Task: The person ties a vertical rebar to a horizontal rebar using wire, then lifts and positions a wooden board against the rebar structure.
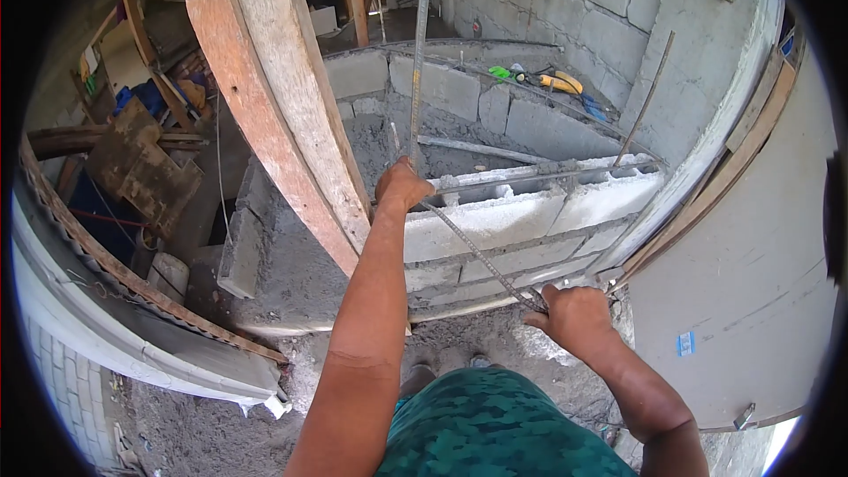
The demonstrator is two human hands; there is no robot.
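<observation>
My left hand point(404, 185) is closed around ribbed steel rebar at the left end of a low hollow-block wall point(495, 223). Above that fist a vertical rebar point(420, 53) rises out of the top of the view. From the same fist a slanting rebar point(477, 252) runs down to the right, in front of the wall. My right hand point(574, 318) grips its lower end, thumb along the bar. Whether the vertical and slanting parts are one bent bar is hidden by my left hand. A thin horizontal rebar point(539, 177) lies along the wall's top.
Two timber posts point(291, 79) lean close by my left arm. Behind the wall are grey mortar, a pale pipe point(481, 150) and a yellow power tool point(562, 82) on a block ledge. A thin upright rod point(645, 102) stands at the right, near a large grey panel point(733, 300).
</observation>
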